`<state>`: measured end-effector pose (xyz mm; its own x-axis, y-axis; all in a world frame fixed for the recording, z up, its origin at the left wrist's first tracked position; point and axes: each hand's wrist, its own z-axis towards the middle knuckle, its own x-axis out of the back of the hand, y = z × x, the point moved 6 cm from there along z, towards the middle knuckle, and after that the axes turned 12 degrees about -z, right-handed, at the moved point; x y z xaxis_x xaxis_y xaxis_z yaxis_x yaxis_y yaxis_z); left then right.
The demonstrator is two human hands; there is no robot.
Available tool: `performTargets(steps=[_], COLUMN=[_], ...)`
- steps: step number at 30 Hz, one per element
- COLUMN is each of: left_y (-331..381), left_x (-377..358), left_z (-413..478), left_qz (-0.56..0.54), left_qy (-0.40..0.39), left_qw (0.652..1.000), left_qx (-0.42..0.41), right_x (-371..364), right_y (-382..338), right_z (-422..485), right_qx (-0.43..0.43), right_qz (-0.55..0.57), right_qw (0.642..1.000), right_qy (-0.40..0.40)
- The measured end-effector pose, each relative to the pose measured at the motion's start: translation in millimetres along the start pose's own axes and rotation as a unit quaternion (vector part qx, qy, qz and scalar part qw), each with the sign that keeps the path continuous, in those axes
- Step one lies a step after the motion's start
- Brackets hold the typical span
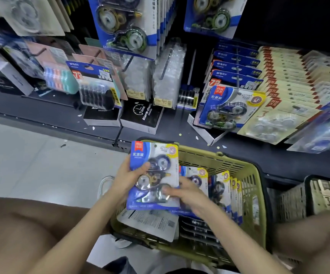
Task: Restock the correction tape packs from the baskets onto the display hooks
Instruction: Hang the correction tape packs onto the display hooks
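Note:
Both hands hold a blue correction tape pack [154,167] upright above the olive-green basket [253,186]. My left hand [126,178] grips its left edge with the thumb on the front. My right hand [183,191] pinches its lower right corner. More blue packs [222,186] stand in the basket behind my right hand, and one lies face down [150,222] at the bottom. A matching pack [229,109] hangs at the front of a display hook [237,76] on the right of the shelf.
A second, dark basket [298,198] with beige packs stands to the right. Rows of beige carded packs [290,84] fill the hooks at right. Black alarm clock boxes [142,115] sit on the dark base shelf [41,109]. Pale floor lies to the left.

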<state>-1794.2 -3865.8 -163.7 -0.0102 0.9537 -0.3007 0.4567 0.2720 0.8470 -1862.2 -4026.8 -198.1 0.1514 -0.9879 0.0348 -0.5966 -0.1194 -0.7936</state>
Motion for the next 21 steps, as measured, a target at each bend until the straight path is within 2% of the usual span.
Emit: performTargets(steps=[2,4,6,11,13,16,18,20,21], left_y=[15.5,33.3,46.7,54.2,52.2,50.2,50.5,51.5,52.8], left_x=[24.1,41.8,57.0,75.6,76.3,75.0,74.2,73.9,73.9], left_z=[7.6,8.7,10.0,14.8,16.9,19.5,19.4,19.1,18.8], left_qz=[0.031,0.058,0.051,0.025,0.027,0.023,0.020,0.018,0.017], left_qy=[0.039,0.065,0.091,0.127,0.134,0.134,0.133,0.134,0.133], left_qw=[0.998,0.993,0.990,0.985,0.984,0.985,0.985,0.985,0.984], left_qx=[-0.048,-0.078,-0.098,-0.116,-0.114,-0.109,-0.107,-0.111,-0.116], right_x=[-22.1,-50.6,-72.7,-87.7,-85.8,-82.3,-75.2,-61.2,-50.1], right_y=[21.9,37.1,42.7,47.0,47.0,38.9,30.5,25.6,23.3], right_z=[6.9,10.8,12.0,19.1,18.6,14.8,13.9,14.7,15.0], right_qx=[-0.033,-0.040,-0.046,-0.033,-0.021,0.049,0.102,0.122,0.123], right_qz=[-0.131,-0.265,-0.352,-0.468,-0.498,-0.537,-0.572,-0.615,-0.618], right_qw=[0.990,0.959,0.928,0.879,0.861,0.835,0.811,0.778,0.777], right_qy=[-0.042,-0.091,-0.116,-0.085,-0.095,-0.109,-0.070,-0.024,0.002])
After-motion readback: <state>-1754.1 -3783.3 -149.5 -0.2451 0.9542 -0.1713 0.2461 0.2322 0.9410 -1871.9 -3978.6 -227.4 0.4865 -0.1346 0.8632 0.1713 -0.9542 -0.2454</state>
